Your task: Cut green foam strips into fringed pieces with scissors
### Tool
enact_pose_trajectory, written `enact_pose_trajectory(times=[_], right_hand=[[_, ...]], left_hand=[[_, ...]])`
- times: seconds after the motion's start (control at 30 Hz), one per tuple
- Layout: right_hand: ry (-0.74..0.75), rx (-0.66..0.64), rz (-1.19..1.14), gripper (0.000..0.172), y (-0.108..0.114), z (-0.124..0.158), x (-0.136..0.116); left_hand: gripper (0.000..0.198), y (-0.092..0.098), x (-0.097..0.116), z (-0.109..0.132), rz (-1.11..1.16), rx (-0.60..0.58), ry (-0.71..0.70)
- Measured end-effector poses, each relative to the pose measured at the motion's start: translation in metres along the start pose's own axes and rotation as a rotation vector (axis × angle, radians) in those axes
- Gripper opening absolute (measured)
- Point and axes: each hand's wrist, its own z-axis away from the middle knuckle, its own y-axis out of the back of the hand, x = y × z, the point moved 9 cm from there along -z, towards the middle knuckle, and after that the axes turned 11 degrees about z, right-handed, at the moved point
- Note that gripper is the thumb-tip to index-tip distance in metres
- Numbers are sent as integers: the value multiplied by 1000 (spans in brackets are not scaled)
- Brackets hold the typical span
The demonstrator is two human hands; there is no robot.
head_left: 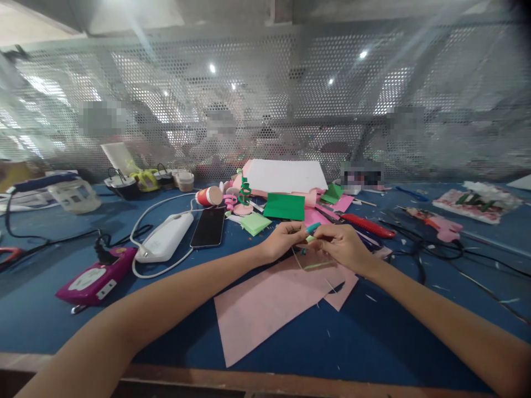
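Observation:
My left hand (284,240) and my right hand (346,246) meet above the table, fingers pinched together. A small light green piece (310,239) shows between their fingertips, partly hidden by the fingers. A teal bit (313,227) sticks up at the same spot; whether it is held or worn on a fingertip I cannot tell. Below the fingers hangs a thin, see-through, square-looking piece (317,267) with a pale green lower edge. Under the hands lies a pink sheet (257,309), with a smaller pink piece (342,298) at its right.
Behind my hands are a green sheet (284,206), light green notes (254,223), white paper (286,176) and a red-handled tool (368,225). Leftward lie a phone (208,227), a white power bank (166,237) and a magenta power strip (97,276). Black cables (435,246) trail at right.

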Motion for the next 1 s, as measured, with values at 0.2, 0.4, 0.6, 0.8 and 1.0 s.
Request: enact_pose_trajectory(times=[0.2,0.4,0.6,0.8,1.0], right_hand=[[-64,76,121,26,7,3,12],[-104,59,151,28,5,3,17],[-165,-44,-9,34,-6,2,13],[-311,-154,-252,40,-22,5,21],[-302,-110,-382,41,-23,3,22]], left_hand=[[43,-5,-6,1,39,-51,50],[44,-5,-12,0,14,-77,63],[40,3,-5,-1,-75,40,17],[38,9,10,0,-233,117,-134],[39,15,15,2,-244,166,-180]])
